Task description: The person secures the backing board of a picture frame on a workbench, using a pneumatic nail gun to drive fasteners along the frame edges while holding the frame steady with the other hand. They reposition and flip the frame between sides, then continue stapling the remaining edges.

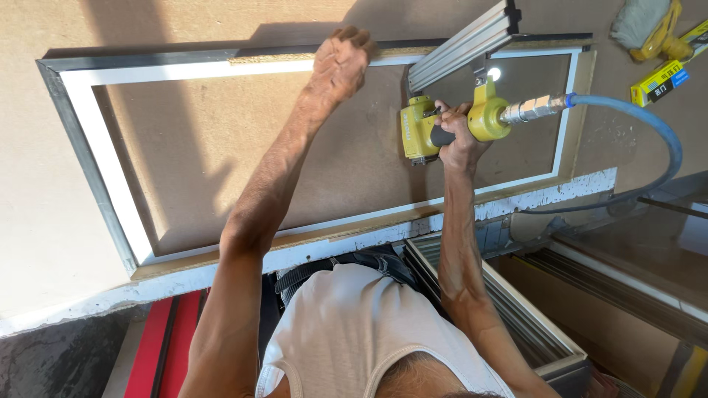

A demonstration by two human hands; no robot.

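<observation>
My right hand [459, 140] has its fingers [445, 112] wrapped tight around the dark grip of the yellow nail gun [442, 121], thumb and knuckles closed on it. The gun is a chunky yellow-green tool. Its body sits just left of my fingers, a rounded yellow cap lies just to their right, and a long ribbed grey metal magazine [463, 43] slants up and away above them. Its nose points toward the far rail of the frame. From the cap, a brass and steel coupling leads to a blue air hose [649, 125] that curves right and then drops back around below my wrist.

My left hand [339, 63] presses palm down on the far rail of the picture frame [110, 155], fingers [352, 35] curled together over its outer edge, well to the left of the gun. The frame is a large rectangle with a white inner face and a dull grey outer edge, lying flat on the brown board worktop [221, 140]. Its far rail runs under both sets of fingers, and its near rail lies by my elbows.

Far right of my right fingers, at the top corner, lie a yellow box [660, 82] and a bundle of grey and yellow gloves [649, 26]. Below my right forearm, another grey frame section [516, 309] leans near my body.
</observation>
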